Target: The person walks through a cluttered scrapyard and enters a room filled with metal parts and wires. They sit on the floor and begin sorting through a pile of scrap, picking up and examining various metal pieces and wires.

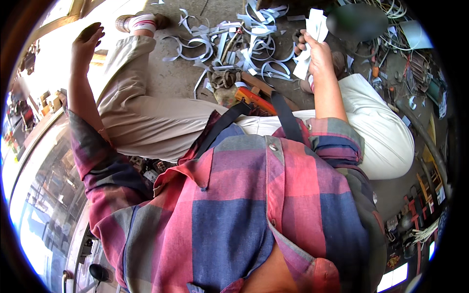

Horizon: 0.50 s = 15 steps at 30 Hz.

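I sit on the ground in a plaid shirt and beige trousers. My right hand (316, 51) is raised at the upper right and grips a folded white sheet strip (312, 34). My left hand (87, 41) is lifted at the upper left, fingers spread, holding nothing. My left foot in a sandal (141, 22) rests near the top. Between my legs lie several curled grey-white metal strips (244, 44) on the concrete floor.
A dark glove (224, 78) and an orange tool (256, 100) lie near my knees. Wires, cables and small parts (391, 58) crowd the right side. A glass-fronted counter (44, 195) runs along the left. Bare concrete (171, 78) shows beside my left leg.
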Each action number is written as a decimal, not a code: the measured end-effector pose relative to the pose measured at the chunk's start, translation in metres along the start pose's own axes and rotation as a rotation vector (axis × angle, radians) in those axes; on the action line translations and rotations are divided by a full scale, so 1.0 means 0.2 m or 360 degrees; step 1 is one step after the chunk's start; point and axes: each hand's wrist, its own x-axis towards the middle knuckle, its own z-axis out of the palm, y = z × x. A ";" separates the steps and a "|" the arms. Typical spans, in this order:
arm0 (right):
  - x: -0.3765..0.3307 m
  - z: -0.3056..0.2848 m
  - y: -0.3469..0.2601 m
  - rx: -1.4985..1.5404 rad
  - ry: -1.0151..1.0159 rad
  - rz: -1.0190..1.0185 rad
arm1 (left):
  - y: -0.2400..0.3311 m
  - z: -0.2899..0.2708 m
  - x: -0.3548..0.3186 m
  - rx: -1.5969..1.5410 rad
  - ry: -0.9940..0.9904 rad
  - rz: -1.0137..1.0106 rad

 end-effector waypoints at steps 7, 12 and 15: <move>-0.01 -0.03 -0.01 0.0100 -0.0033 -0.0028 | 0.00 1.26 -0.11 0.0417 -0.1417 0.0415; -0.01 -0.07 0.02 0.0097 -0.0046 0.0039 | -0.17 1.72 -0.51 0.0848 -0.1474 0.0868; -0.01 -0.07 0.02 0.0116 -0.0076 0.0042 | -0.21 1.71 -0.62 0.1300 -0.1375 0.1129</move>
